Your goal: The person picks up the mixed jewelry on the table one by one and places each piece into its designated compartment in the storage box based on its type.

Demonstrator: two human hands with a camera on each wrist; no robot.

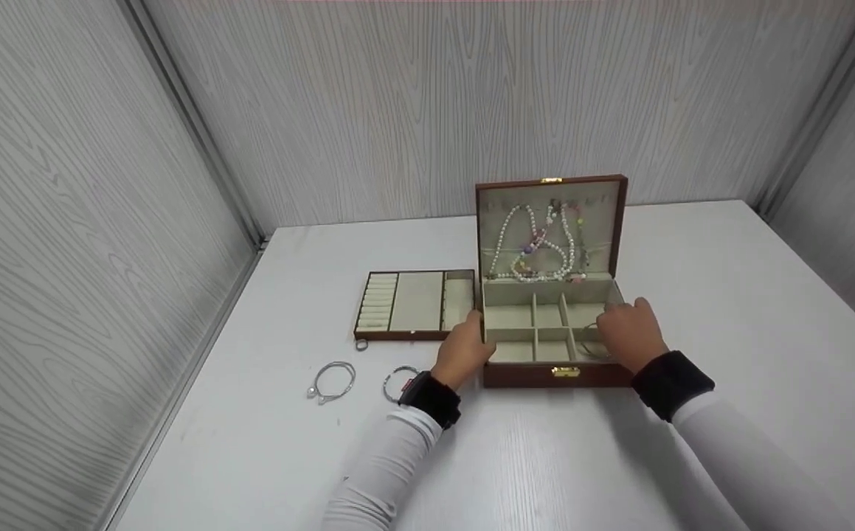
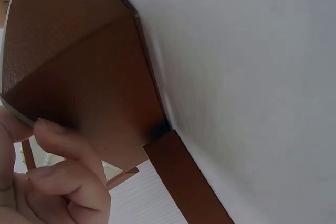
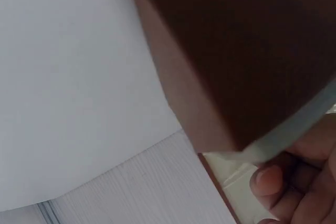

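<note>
A brown jewelry box (image 1: 523, 375) stands with its lid up and its divided cream inside showing. My left hand (image 1: 464, 350) grips the top of its left wall, with curled fingers (image 2: 63, 140) against that wall in the left wrist view. Over the front right compartment, my right hand (image 1: 630, 335) has its fingers bent at a thin looped bracelet (image 1: 586, 346). The hand covers part of the loop. Curled fingers (image 3: 269, 181) show beyond the box rim in the right wrist view, where the bracelet is hidden. Bead necklaces (image 1: 545, 251) hang inside the lid.
A shallow tray (image 1: 418, 299) with ring rolls lies against the box's left side. A ring (image 1: 361, 344) sits at its front left corner. Two more bracelets, a silver one (image 1: 335, 380) and a beaded one (image 1: 390, 383), rest on the white table (image 1: 250, 442).
</note>
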